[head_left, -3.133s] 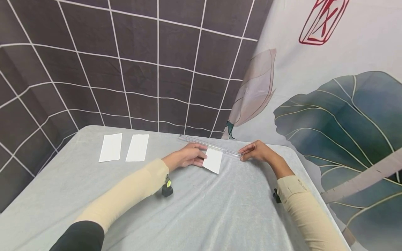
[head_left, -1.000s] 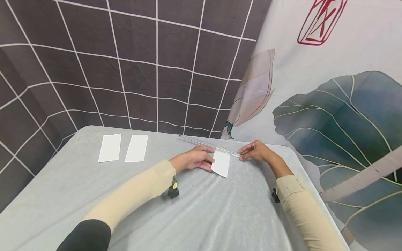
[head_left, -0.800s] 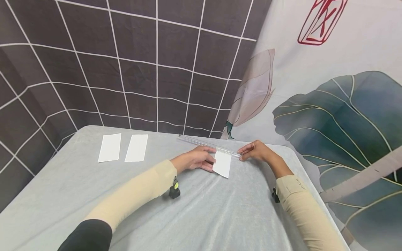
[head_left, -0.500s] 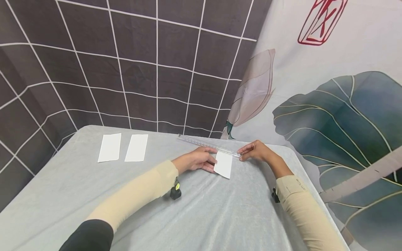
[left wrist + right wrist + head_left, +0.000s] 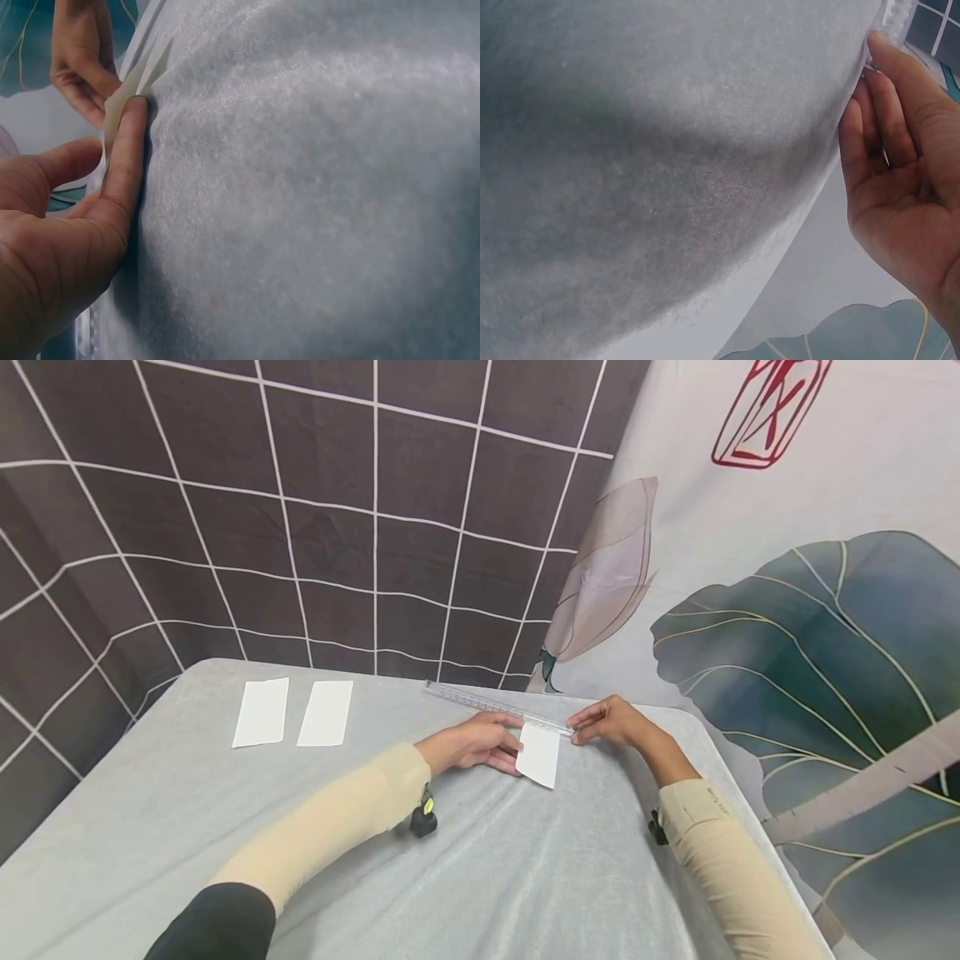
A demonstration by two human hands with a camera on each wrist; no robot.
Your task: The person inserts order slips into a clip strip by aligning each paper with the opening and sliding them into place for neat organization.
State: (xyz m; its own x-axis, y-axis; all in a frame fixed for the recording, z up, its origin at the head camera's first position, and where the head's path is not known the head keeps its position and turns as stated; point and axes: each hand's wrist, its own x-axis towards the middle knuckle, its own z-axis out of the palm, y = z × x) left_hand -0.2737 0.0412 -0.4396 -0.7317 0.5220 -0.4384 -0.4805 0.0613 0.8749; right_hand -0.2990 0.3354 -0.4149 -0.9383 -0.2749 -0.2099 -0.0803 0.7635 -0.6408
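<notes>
In the head view, the left hand (image 5: 480,743) reaches in from seven o'clock and holds a small white paper slip (image 5: 538,756) at its left edge. The slip lies at three o'clock from those fingers, on the tabletop (image 5: 420,877) with its grey cloth; its long axis runs roughly from twelve to six. Its top edge meets the clear ruler (image 5: 480,700), though I cannot tell whether it tucks under. The ruler's long axis slants from just past nine to just past three. The right hand (image 5: 611,720) pinches the ruler's right end, so the slip is at about eight o'clock from it, near but apart; the left hand is the nearer one, touching it. Toward nine o'clock from the left hand, well apart, lie two white cards, the left card (image 5: 260,712) and the right card (image 5: 325,713), side by side.

In the left wrist view, the slip sticks up past the left fingers toward twelve o'clock, held between them, its edge lifted off the cloth. The right hand shows at eleven.

In the right wrist view, the fingers are closed narrowly on the ruler's end at one o'clock; the slip is out of sight.
</notes>
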